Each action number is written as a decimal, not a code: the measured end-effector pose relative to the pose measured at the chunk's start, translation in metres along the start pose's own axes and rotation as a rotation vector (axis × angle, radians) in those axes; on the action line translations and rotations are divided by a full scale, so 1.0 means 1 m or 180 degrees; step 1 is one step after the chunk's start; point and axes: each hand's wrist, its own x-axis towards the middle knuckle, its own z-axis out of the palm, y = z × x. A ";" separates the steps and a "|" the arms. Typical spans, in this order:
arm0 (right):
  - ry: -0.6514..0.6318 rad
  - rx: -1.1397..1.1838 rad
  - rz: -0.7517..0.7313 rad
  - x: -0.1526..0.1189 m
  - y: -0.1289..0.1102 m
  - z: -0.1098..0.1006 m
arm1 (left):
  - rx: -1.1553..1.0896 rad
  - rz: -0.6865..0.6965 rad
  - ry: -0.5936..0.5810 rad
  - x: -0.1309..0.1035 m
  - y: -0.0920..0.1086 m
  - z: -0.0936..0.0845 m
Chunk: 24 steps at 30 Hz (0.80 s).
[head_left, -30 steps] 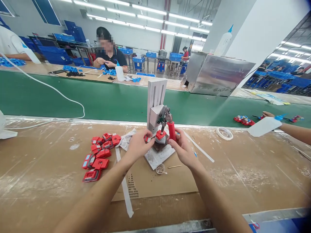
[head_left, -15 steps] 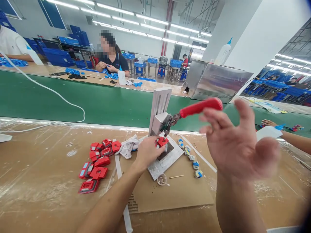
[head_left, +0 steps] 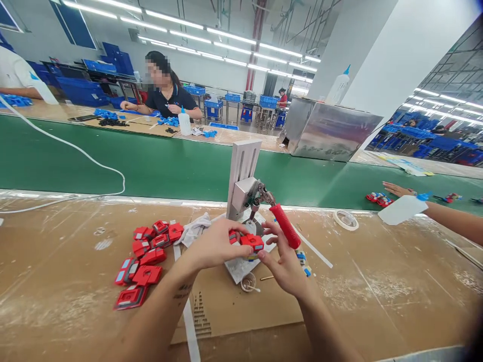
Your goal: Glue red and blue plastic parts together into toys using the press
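My left hand (head_left: 213, 245) is closed on a red plastic part (head_left: 252, 242), held in front of the press's metal post. Fingers curled but apart, my right hand (head_left: 284, 265) is at the part's right end; whether its thumb touches the part I cannot tell. Just above that hand, the toggle press (head_left: 241, 193) has its red handle (head_left: 287, 229) pointing down to the right. Under the hands lies the press's metal base plate (head_left: 237, 271), partly hidden. Several similar red parts (head_left: 147, 275) are piled left of my left forearm.
A white cloth (head_left: 194, 230) lies left of the press. A small clear cup (head_left: 248, 282) with a swab stands in front. Blue-taped blocks (head_left: 304, 261) are partly behind my right hand. A tape roll (head_left: 346, 220) and a white bottle (head_left: 402, 208) lie right, near another person's arm (head_left: 456, 216).
The press handle has swung from raised to lowered. My right hand has moved left and down to the red part, which my left hand has drawn toward me from under the press.
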 end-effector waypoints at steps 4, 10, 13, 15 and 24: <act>0.0544 -0.0134 -0.0187 0.016 -0.015 -0.009 | -0.0027 -0.0086 -0.0118 -0.005 0.009 0.000; 0.1439 -0.0600 -0.0856 0.106 -0.067 -0.042 | 0.0012 -0.0084 -0.0032 -0.004 0.006 -0.001; 0.1010 -0.0503 -0.0678 0.147 -0.087 -0.047 | -0.0005 -0.0036 0.0039 -0.005 0.007 -0.001; 0.0741 -0.0617 -0.0605 0.150 -0.090 -0.048 | -0.0042 -0.0046 0.0045 -0.006 0.010 -0.002; -0.0327 0.0748 -0.0124 0.009 -0.034 -0.016 | -0.1395 -0.0090 0.0397 -0.009 0.021 0.011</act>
